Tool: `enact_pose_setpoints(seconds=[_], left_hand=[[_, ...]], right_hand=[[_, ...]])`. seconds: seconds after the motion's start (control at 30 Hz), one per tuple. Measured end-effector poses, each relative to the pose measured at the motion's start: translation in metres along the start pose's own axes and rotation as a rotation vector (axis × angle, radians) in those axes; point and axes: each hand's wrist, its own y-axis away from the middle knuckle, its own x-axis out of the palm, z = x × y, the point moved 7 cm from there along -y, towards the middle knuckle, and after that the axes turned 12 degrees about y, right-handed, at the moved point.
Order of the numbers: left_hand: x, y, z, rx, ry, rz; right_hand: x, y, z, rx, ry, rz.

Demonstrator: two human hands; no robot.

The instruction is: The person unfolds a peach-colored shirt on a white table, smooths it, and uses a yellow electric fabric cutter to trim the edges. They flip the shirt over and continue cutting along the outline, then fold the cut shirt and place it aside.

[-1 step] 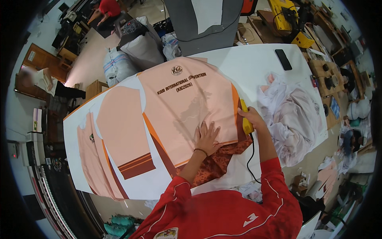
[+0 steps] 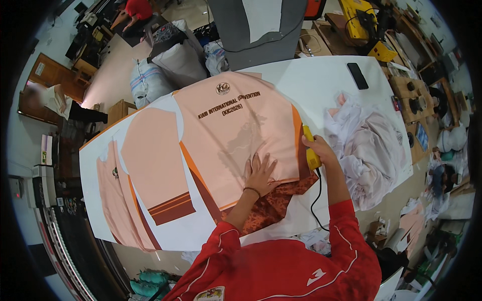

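A large peach fabric panel (image 2: 216, 140) with dark print and orange-brown side bands lies spread over the white table (image 2: 296, 75). Flat on its lower right part rests my left hand (image 2: 260, 176), fingers spread. My right hand (image 2: 324, 149) grips a yellow corded electric cutter (image 2: 313, 159) at the panel's right edge; its blade is hidden. A black cord (image 2: 313, 203) trails from the cutter toward me. Below my left hand, patterned rust-brown cloth (image 2: 268, 206) shows under the panel.
Left of the panel lie a peach sleeve-shaped piece (image 2: 153, 155) and a narrow folded peach piece (image 2: 110, 195). To the right is a heap of whitish fabric (image 2: 371, 150), with a black phone (image 2: 357, 75) beyond. Stuffed sacks (image 2: 181, 67) stand behind the table.
My right hand and the cutter have shifted very slightly to the right. My left hand and the panel stay in place.
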Motion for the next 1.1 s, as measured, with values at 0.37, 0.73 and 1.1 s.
enact_pose_setpoints(seconds=[0.37,0.73,1.1], left_hand=[[-0.028,0.012,0.004,0.112,0.358,-0.172],[-0.081,0.333,0.237,-0.401,0.192,-0.846],[-0.042,0.527,0.355,-0.868,0.032,-0.479]], right_hand=[[-0.023,0.057,-0.05,-0.113,-0.724,-0.277],[0.157,0.209,-0.048,-0.305,-0.642,0.049],[0.253,0.282,-0.105,-0.482,0.023,-0.338]])
